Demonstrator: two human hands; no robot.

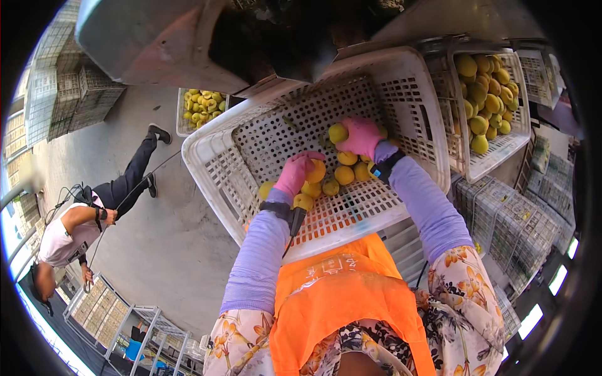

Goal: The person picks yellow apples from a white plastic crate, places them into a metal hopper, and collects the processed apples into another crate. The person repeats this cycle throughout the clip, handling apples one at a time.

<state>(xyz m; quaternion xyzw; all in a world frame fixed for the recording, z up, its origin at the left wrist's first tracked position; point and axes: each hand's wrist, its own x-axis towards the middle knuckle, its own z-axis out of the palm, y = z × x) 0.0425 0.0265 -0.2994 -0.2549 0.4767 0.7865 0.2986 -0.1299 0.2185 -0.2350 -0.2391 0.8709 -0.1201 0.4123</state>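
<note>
Both my hands wear pink gloves and reach into a white perforated plastic crate (285,249). My left hand (296,173) closes around a round yellow fruit (316,171). To its right and a little farther off, my right hand (362,136) has its fingers on a yellow-green fruit (338,133). Several more round yellow fruits (344,175) lie loose on the near part of the crate floor, below and between my hands. A small green leaf (290,123) rests toward the far side. The palms and some fingertips are hidden.
A crate of yellow fruit (481,100) stands at the right, another fruit crate (202,109) at the far left. Metal machinery (157,44) overhangs the far edge. A person (78,225) stands at the left holding a cord. Stacked crates (508,219) line the right.
</note>
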